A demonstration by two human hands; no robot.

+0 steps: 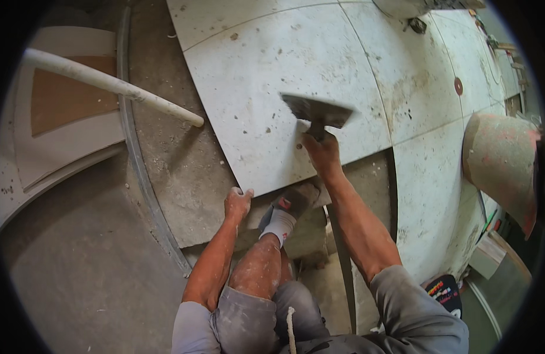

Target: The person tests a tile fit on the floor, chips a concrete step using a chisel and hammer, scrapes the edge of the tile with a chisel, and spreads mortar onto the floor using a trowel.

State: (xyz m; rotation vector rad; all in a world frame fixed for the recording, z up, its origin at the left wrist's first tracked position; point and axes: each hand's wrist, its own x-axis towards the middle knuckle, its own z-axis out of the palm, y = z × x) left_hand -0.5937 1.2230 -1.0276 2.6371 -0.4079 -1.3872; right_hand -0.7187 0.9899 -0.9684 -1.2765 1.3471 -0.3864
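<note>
White tile [255,112]: lies in front of the person, its near-left corner pointing at the left hand; crumbs and small specks are scattered over its face.
Left hand [237,203]: curled at that near corner, thumb and finger touching the edge; whether the fingers reach underneath and pinch it, I cannot tell.
Right hand [323,154]: closed round the handle of a trowel, with the forearm reaching up from the lower right.
Trowel [320,111]: over the tile, its wide grey blade pointing away from the person and slightly blurred; whether the blade touches the tile is unclear.
Neighbouring tiles [420,71]: stretch beyond and to the right, dusty and smudged, with dark joints between them.
Red disc [458,86]: flat and round, lying near a joint on the right.
Bare concrete [172,147]: runs along the tile's left edge, grey-brown and dusty, bordered by a curved grey strip [136,141].
White pipe [113,82]: slants in from the upper left, its end near the tile's left edge.
Panels [66,138]: pale, one with a brown patch, at far left.
Shoe [297,200]: dark, with a white sock, just below the tile's near edge.
Bucket [497,159]: grey with reddish stains, at the right.
</note>
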